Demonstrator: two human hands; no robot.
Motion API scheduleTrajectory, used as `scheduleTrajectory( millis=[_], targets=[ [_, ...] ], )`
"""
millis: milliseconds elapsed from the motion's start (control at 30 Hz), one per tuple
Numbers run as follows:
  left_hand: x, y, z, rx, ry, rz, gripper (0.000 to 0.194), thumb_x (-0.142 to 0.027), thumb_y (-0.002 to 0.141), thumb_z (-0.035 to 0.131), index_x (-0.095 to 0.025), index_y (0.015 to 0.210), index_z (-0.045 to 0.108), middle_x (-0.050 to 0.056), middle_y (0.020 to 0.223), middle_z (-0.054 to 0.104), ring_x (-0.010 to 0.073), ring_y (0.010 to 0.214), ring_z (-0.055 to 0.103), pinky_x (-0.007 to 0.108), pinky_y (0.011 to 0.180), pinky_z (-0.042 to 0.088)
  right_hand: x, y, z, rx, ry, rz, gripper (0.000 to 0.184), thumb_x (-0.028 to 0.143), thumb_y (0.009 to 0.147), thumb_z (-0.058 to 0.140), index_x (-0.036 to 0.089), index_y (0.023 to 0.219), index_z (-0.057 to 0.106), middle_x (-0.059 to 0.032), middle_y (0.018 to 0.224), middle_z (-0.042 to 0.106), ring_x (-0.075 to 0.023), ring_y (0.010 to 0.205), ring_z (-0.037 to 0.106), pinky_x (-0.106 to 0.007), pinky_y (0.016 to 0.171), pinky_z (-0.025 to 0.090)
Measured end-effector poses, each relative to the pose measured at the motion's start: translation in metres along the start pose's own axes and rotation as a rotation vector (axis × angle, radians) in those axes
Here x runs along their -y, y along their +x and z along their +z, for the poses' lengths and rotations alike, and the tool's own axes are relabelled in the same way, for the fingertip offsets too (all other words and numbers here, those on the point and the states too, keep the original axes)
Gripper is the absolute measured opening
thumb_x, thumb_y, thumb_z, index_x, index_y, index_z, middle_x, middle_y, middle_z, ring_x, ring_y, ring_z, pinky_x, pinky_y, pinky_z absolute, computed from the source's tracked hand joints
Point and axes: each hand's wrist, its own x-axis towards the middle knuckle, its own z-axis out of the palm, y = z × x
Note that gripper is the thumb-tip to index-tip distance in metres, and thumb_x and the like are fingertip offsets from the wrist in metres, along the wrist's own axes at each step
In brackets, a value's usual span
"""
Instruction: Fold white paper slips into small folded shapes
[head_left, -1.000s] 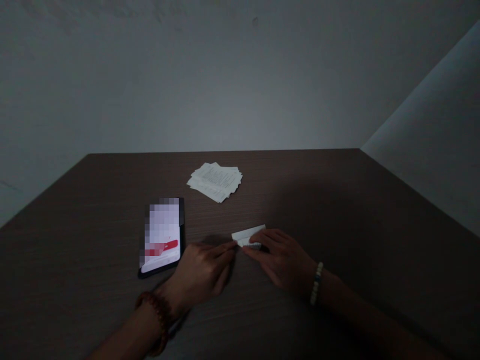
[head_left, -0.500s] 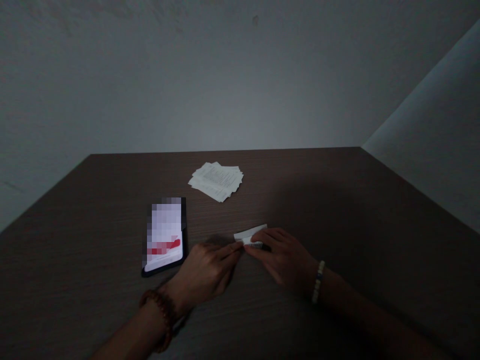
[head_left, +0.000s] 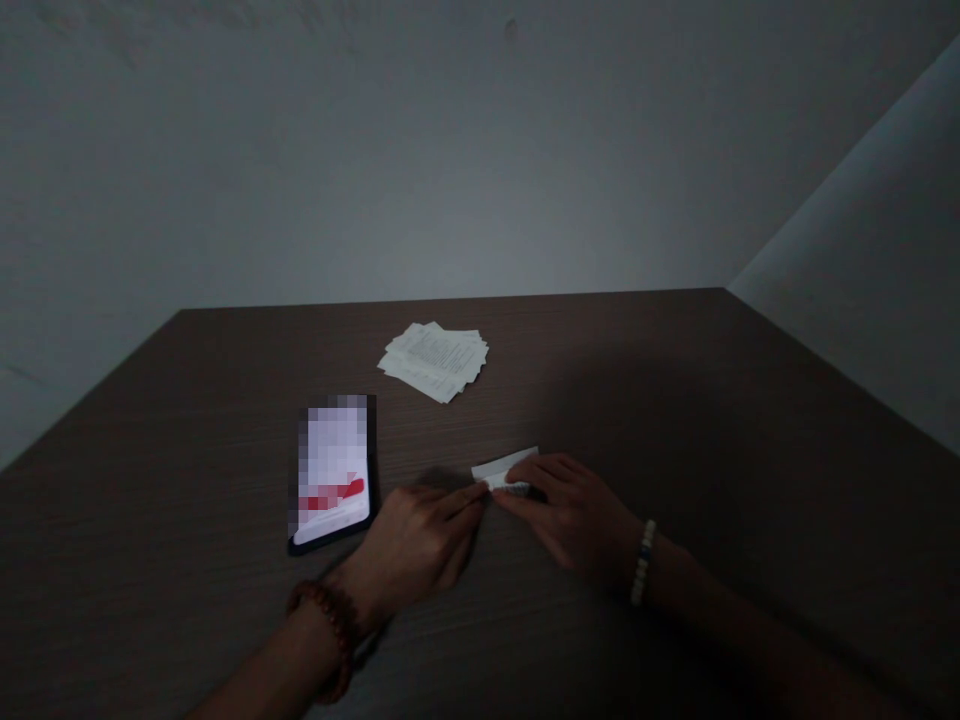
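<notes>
A small folded strip of white paper (head_left: 495,468) lies on the table in front of me, with print on its near part. My left hand (head_left: 424,535) rests at its left end, fingers together and fingertips pressed on the paper. From the right, my right hand (head_left: 570,510) grips the paper between thumb and fingers, which cover its right part. The fingertips of both hands nearly meet at the near edge. A brown bead bracelet (head_left: 341,640) is on my left wrist, and a pale bead bracelet (head_left: 643,562) on my right.
A loose stack of printed white papers (head_left: 435,362) lies farther back on the brown wooden table (head_left: 247,360). Left of my left hand is a lit phone or tablet (head_left: 337,450) with its screen blurred. A grey wall (head_left: 465,150) rises behind the table.
Hardly anything differs. The view has shifted slightly, and both hands keep their hold on the folded paper.
</notes>
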Motion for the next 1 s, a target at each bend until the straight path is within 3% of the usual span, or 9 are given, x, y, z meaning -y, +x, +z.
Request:
scheduleTrajectory(
  millis=[167, 400, 500, 767, 1000],
  targets=[
    [0.0002, -0.0010, 0.0011, -0.010, 0.008, -0.009, 0.023, -0.012, 0.081, 0.043, -0.011, 0.089, 0.065, 0.009, 0.107, 0.070, 0.0197, 0.063, 0.068, 0.034, 0.053, 0.056, -0.0003, 0.0002, 0.0009, 0.012, 0.000, 0.007, 0.040, 0.011, 0.084, 0.053, 0.021, 0.123, 0.055, -0.0082, 0.115, 0.057, -0.0227, 0.105, 0.050, -0.039, 0.091, 0.042],
    [0.0011, -0.0006, -0.0006, 0.073, -0.047, 0.000, 0.034, -0.009, 0.079, 0.042, -0.011, 0.107, 0.063, 0.011, 0.115, 0.066, 0.0184, 0.067, 0.069, 0.032, 0.056, 0.057, 0.0001, 0.0002, -0.0010, 0.009, -0.005, -0.004, 0.041, 0.010, 0.083, 0.053, 0.021, 0.122, 0.055, -0.0084, 0.114, 0.057, -0.0227, 0.105, 0.050, -0.039, 0.091, 0.043],
    [0.0014, -0.0010, 0.0000, 0.042, -0.081, -0.035, 0.031, -0.009, 0.080, 0.043, -0.012, 0.102, 0.064, 0.009, 0.112, 0.068, 0.0196, 0.074, 0.070, 0.034, 0.062, 0.058, 0.0005, 0.0006, -0.0026, 0.010, -0.002, 0.001, 0.040, 0.010, 0.084, 0.052, 0.021, 0.122, 0.055, -0.0083, 0.115, 0.057, -0.0229, 0.105, 0.050, -0.039, 0.091, 0.042],
    [-0.0009, 0.0013, -0.0015, -0.007, -0.033, -0.048, 0.027, -0.012, 0.080, 0.042, -0.011, 0.095, 0.064, 0.010, 0.106, 0.070, 0.0203, 0.069, 0.070, 0.035, 0.058, 0.059, 0.0019, 0.0020, -0.0032, 0.030, -0.006, 0.009, 0.039, 0.010, 0.083, 0.052, 0.020, 0.120, 0.055, -0.0084, 0.115, 0.056, -0.0229, 0.104, 0.049, -0.039, 0.090, 0.042],
    [-0.0014, 0.0032, -0.0054, 0.114, -0.043, -0.010, 0.038, -0.007, 0.077, 0.040, -0.010, 0.111, 0.058, 0.010, 0.120, 0.064, 0.0211, 0.071, 0.070, 0.035, 0.055, 0.058, 0.0020, 0.0005, -0.0028, 0.024, -0.037, -0.003, 0.036, 0.013, 0.084, 0.054, 0.020, 0.120, 0.056, -0.0092, 0.116, 0.056, -0.0232, 0.104, 0.048, -0.039, 0.089, 0.040]
  ],
)
